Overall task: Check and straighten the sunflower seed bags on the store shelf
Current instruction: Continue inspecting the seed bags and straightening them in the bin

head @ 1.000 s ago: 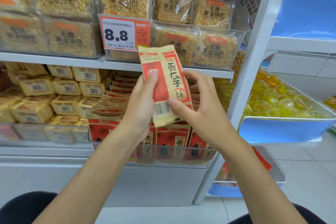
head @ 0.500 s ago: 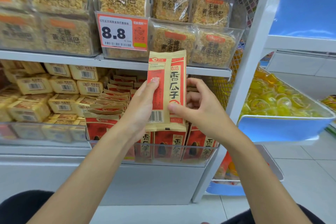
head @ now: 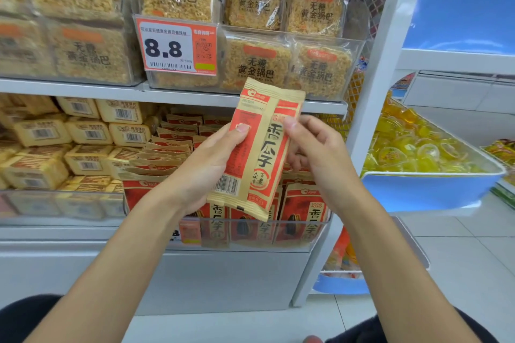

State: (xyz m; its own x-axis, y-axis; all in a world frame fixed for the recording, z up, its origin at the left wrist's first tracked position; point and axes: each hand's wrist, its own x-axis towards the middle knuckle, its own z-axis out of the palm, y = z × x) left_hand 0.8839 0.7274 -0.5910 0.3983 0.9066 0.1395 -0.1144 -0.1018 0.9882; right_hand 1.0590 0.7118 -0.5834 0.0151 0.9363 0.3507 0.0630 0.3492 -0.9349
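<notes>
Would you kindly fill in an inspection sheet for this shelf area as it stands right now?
Surface: white shelf board above; a clear bin on the lower tier fronts the seed stock.
Job's things: held bag tilted, in front of the shelf; shelved seed bags upright at the bin's front, others leaning behind.
Clutter: barcode-labelled yellow packs to the left; rice crust packs and an 8.8 price tag above.
Grippers: left hand grips the bag's left side, thumb on its front; right hand pinches its upper right edge.
Cables: nothing seen.
Surroundings: blue tub of yellow jellies to the right; tiled floor.
</notes>
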